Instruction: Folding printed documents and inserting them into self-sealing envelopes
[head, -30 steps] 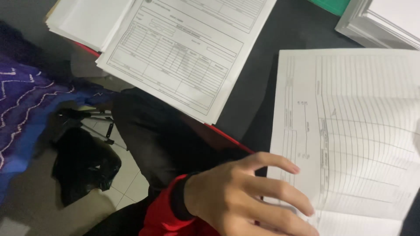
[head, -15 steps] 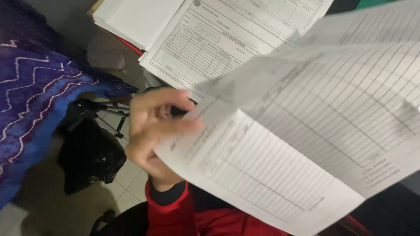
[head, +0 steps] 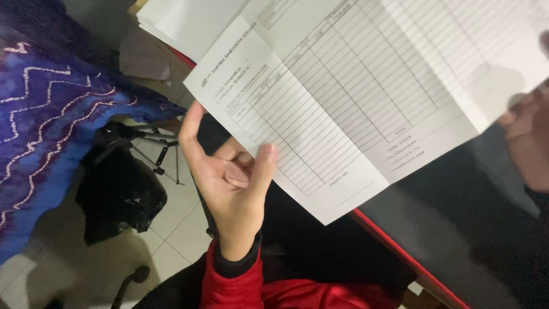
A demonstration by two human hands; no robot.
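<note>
A large white printed form sheet (head: 366, 97) with a ruled table is held up in the air, tilted, above the dark table. My left hand (head: 229, 183) grips the sheet's lower left edge: the thumb presses on the front, the curled fingers lie behind, and the index finger points up along the edge. The wrist has a red sleeve with a black cuff. My right hand (head: 529, 146) is blurred at the right edge. It holds the sheet's right side, partly hidden behind the paper.
A stack of white papers (head: 171, 23) lies at the top left on the dark table (head: 457, 246), which has a red front edge. A blue patterned cloth (head: 51, 131) hangs at left. A black bag (head: 117, 197) and thin black stand legs sit on the tiled floor.
The sheet has come up off the table and now hangs tilted in the air. My left hand left the table and took the sheet's left edge, and the right hand came into view.
</note>
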